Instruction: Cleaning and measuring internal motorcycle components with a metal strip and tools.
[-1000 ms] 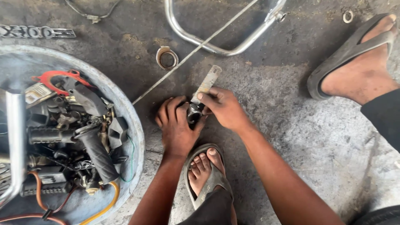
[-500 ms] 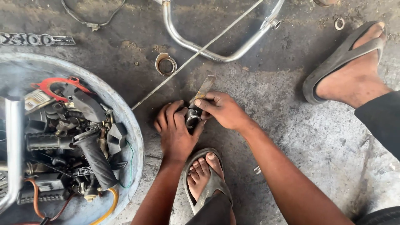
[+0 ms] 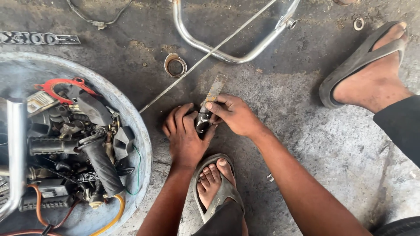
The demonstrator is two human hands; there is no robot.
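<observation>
Soft, even daylight covers the grey concrete floor (image 3: 306, 131), with only faint shadows under the left hand (image 3: 186, 133) and right hand (image 3: 236, 114). The bent chrome metal tube (image 3: 227, 54) shows mild glare. Focus is sharp centrally, slightly softer toward the picture's corners.

- The metal part (image 3: 209, 105): a short, flat, grimy grey bar with a rounded, shiny socket-like lower end, lying on the concrete floor (image 3: 306, 131) to the right of the round metal basin (image 3: 140, 144).
- It slants, its upper end pointing up and right toward the chrome bent tube (image 3: 227, 54).
- Its lower end is pinched between both hands; the upper half is bare.
</observation>
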